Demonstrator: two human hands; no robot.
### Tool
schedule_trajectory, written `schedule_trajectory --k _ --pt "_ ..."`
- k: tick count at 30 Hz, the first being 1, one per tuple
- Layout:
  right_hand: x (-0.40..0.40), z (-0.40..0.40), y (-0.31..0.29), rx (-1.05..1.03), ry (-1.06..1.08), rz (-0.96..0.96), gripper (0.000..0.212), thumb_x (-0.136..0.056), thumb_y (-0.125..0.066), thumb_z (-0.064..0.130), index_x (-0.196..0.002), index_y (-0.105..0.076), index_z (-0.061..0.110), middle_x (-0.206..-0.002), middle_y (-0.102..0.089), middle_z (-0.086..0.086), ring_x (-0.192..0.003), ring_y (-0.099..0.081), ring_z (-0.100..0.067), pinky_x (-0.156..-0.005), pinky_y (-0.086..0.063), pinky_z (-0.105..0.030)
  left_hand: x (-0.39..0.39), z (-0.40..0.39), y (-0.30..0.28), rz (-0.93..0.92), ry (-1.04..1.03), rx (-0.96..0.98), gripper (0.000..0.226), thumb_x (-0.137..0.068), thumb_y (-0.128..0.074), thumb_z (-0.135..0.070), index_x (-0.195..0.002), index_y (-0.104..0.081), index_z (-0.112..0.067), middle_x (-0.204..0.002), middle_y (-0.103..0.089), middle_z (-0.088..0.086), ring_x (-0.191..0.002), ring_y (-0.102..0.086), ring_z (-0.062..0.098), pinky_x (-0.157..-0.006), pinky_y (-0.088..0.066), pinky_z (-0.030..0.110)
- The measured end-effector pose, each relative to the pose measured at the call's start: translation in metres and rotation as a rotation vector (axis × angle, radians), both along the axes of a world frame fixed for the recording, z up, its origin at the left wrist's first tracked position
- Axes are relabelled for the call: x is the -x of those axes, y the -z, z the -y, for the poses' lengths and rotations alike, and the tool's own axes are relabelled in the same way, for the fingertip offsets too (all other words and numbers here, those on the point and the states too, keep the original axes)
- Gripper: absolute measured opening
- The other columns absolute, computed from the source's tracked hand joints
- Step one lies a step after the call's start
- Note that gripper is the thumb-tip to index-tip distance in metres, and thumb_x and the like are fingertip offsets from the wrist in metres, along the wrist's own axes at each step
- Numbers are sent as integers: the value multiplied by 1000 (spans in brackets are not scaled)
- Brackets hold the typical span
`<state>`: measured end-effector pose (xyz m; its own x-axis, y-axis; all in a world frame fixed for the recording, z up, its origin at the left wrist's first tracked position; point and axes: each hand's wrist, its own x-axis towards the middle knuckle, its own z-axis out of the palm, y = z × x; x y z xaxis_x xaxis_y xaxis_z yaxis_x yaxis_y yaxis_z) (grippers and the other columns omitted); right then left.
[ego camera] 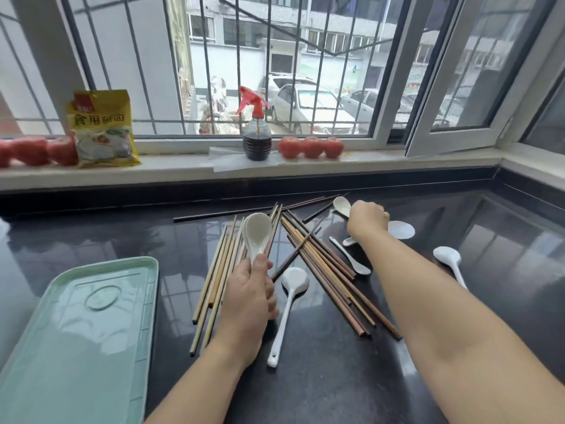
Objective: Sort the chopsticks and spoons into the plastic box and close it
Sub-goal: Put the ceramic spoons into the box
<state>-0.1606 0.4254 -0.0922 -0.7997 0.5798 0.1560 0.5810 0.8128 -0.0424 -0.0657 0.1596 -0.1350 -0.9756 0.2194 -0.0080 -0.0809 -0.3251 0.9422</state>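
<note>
My left hand (249, 296) grips the handles of stacked white spoons (257, 232), bowls pointing up and away. My right hand (365, 220) reaches to the far side of the pile, fingers curled down over a white spoon (341, 205); I cannot tell if it grips it. Pale bamboo chopsticks (215, 278) and dark brown chopsticks (328, 272) lie scattered on the black counter. More white spoons lie loose: a long one (290, 296), a small one (351, 257), one at the right (449, 260). The pale green plastic box lid (88, 328) lies at the lower left.
On the windowsill stand a yellow food packet (102, 128), a spray bottle of dark liquid (256, 134) and rows of tomatoes (310, 146). An open window frame (452, 130) juts over the sill at the right. The glossy counter (504, 301) runs on to the right.
</note>
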Motion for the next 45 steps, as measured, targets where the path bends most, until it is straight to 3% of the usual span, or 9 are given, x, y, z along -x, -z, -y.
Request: schedule_trajectory --k 9,13,20,24,27,33,39,43,45 --pt "-11 47 -47 844 -24 -692 12 -97 -65 25 -91 -72 18 -91 -73 -4 -86 -67 -24 -77 -54 -38 -2 1 -4 13 44 -32 27 -112 -38 -30 -97 -49 -9 -61 -28 1 -50 -24 15 -46 -24 27" --pt "-94 117 -59 1225 -270 -684 14 -101 -62 24 -101 -70 13 -80 -66 0 -66 -54 -8 -70 -46 -28 -7 3 -7 17 6 -59 27 -112 -38 -28 -96 -50 -10 -62 -27 2 -50 -23 15 -46 -22 28" --pt "-183 210 -7 1117 -444 -572 20 -99 -58 25 -83 -68 17 -66 -64 3 -65 -63 -15 -59 -57 -38 -56 22 -8 -139 38 -4 42 -111 -35 -45 -119 -66 -18 -98 -72 19 -78 -65 34 -69 -52 45" --pt "-189 227 -6 996 -440 -582 27 -100 -58 26 -74 -62 23 -73 -63 7 -65 -59 -2 -57 -45 -16 -70 33 -9 -104 48 -47 54 -108 -28 -55 -123 -70 -23 -112 -76 14 -107 -72 26 -86 -57 42" --pt "-187 228 -12 957 -440 -543 23 -100 -58 30 -84 -69 19 -85 -68 -4 -77 -67 -16 -68 -58 -33 -73 33 -14 -81 74 -70 60 -101 -33 -69 -120 -72 -28 -117 -70 28 -108 -66 35 -96 -47 56" --pt "-191 219 -16 954 -404 -360 14 -95 -54 18 -83 -61 19 -79 -65 -3 -78 -67 -25 -71 -62 -48 -65 35 -10 -5 156 -139 58 -97 -50 -59 -126 -65 -12 -118 -62 31 -108 -49 36 -84 -33 54" --pt "-192 218 -20 401 -536 -80 32 -102 -38 33 -122 -54 15 -116 -59 -12 -105 -59 -34 -81 -48 -42 -61 36 -6 70 164 -128 38 -105 -41 -31 -99 -69 -6 -83 -70 15 -75 -67 31 -63 -50 35" --pt "-183 190 -37 645 -741 102 37 -101 -54 39 -132 -59 20 -97 -68 -2 -84 -61 -15 -74 -49 -29 -55 36 -5 141 -7 -199 33 -105 -35 -24 -87 -59 -11 -53 -34 2 -38 -27 12 -38 -19 21" --pt "-166 158 -34 576 -624 -94 28 -100 -56 30 -121 -71 19 -90 -70 0 -78 -61 -16 -70 -47 -30 -52 37 -6 154 -8 -275 25 -106 -34 -23 -98 -54 -9 -53 -28 -1 -36 -21 8 -37 -17 19"
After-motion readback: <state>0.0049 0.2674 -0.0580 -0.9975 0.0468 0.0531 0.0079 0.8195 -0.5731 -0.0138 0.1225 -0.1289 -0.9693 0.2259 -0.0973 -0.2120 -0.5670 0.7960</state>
